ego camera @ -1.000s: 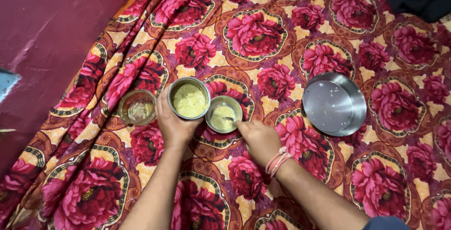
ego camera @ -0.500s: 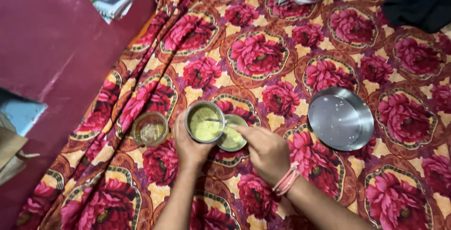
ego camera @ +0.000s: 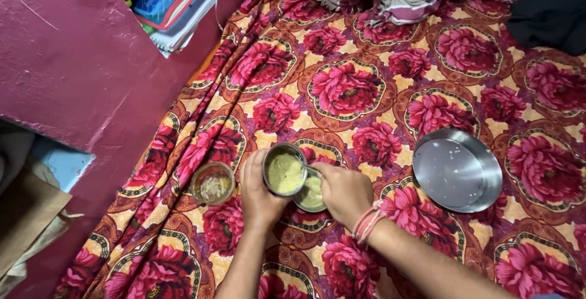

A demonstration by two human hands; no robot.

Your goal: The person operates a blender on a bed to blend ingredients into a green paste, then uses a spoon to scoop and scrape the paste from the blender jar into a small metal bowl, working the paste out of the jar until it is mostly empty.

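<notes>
1. Head view, the only one I have. Against the frame a second back, my left hand [ego camera: 259, 195] has lifted the steel cup [ego camera: 284, 169] off the floral bedsheet [ego camera: 366, 91] and tipped it over the small steel bowl [ego camera: 310, 193], so the cup's rim now overlaps the bowl's rim. Before, the two stood side by side.

2. What that tells me: the pale yellow-green paste is being moved between these two vessels. I cannot tell whether any is flowing at this instant.

3. Left hand: wrapped around the cup's near wall, grasping it firmly.

4. Right hand [ego camera: 345, 192]: fingers curled at the bowl's near edge. A spoon handle showed earlier; now it is hidden, so I cannot tell whether the hand grips a spoon or the bowl's rim. Pink thread bands [ego camera: 366, 222] sit on that wrist.

5. Containers. The cup is nearly full of the paste. The bowl holds a shallower layer of the same colour, half hidden under the cup.

6. The glass tumbler [ego camera: 212, 183] stands just left of the left hand, toward the sheet's left edge, with a thin smear of residue at its bottom.

7. The round steel plate [ego camera: 456, 171] lies well apart toward the sheet's right edge, with only a few specks.

8. The camera has also drifted: stacked books [ego camera: 171, 6] now show at the top left, beyond the sheet.
</notes>
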